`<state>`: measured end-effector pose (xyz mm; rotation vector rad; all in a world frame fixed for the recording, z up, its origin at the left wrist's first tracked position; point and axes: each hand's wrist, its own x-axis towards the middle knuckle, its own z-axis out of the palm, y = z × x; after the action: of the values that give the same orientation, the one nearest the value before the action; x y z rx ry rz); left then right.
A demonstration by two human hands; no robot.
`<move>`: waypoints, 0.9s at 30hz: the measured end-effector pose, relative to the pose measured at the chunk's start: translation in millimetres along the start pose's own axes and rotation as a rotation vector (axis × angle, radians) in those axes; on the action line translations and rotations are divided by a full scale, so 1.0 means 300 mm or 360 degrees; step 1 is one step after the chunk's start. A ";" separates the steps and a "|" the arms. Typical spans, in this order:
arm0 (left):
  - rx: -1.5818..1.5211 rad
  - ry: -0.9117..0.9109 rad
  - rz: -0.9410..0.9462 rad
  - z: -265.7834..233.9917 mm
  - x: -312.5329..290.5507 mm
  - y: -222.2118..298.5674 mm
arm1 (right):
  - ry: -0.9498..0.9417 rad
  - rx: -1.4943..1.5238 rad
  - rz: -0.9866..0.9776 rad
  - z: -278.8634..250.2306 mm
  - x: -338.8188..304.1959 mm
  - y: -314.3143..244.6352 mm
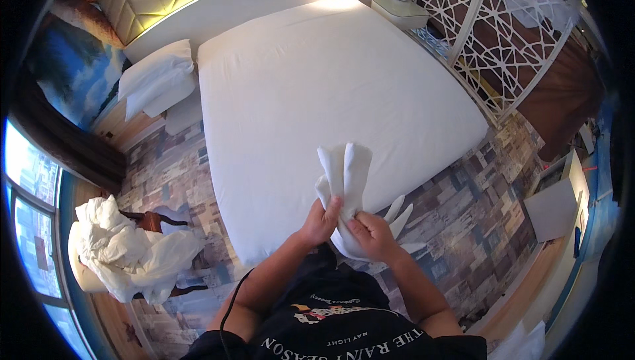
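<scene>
On my left, a rumpled white heap of bedding [132, 247] sits near the window, with white pillows [159, 79] on the far side of it; I'd do well not to let my bundle drift into that pile. Next comes the bed [311, 89] under its smooth white sheet, which I'd avoid dragging with my forearms.

My left hand [321, 222] is closed on the white cloth [356, 178], thumb pointing up along it; its fingertips are hidden. The cloth is held up just over the bed's near edge, gathered between my hands, with two folds standing up beyond them. I'd judge an even squeeze is best here: firm enough to stop the layers sliding, light enough not to crease them.

My right hand [374, 236] pinches the cloth too, thumb laid across it, fingers curled out of sight. Farther right, loose folds, apparently the same cloth, flare out over the patterned floor [473, 208]; those need gathering so nothing brushes it.
</scene>
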<state>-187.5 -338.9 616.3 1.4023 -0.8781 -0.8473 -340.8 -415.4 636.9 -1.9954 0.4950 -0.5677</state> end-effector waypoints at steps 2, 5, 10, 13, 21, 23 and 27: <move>0.0023 0.0213 -0.0005 -0.018 0.124 0.031 | 0.0174 0.0064 0.0096 -0.050 0.114 0.049; -0.0152 0.0423 -0.0275 -0.111 0.284 0.012 | 0.0667 0.0307 0.0350 -0.129 0.251 0.158; -0.0511 0.0746 -0.0164 -0.284 0.466 0.095 | 0.1033 0.0844 0.0546 -0.282 0.435 0.411; -0.0500 0.1011 -0.0004 -0.363 0.546 0.067 | 0.0939 0.0877 0.0527 -0.369 0.591 0.485; -0.0704 0.1540 -0.0085 -0.335 0.621 -0.108 | 0.0632 0.0468 0.0898 -0.822 0.975 1.020; -0.0655 0.1681 -0.0155 -0.307 0.621 -0.181 | 0.0550 0.0020 0.0907 -0.886 1.049 1.203; -0.0087 0.1684 -0.0550 -0.190 0.640 -0.358 | 0.0320 -0.0111 0.0958 -0.843 1.086 1.649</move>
<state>-48.6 -485.5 512.2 1.6854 0.1990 -0.2592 -276.6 -996.3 366.1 -1.7355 1.1981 -0.3717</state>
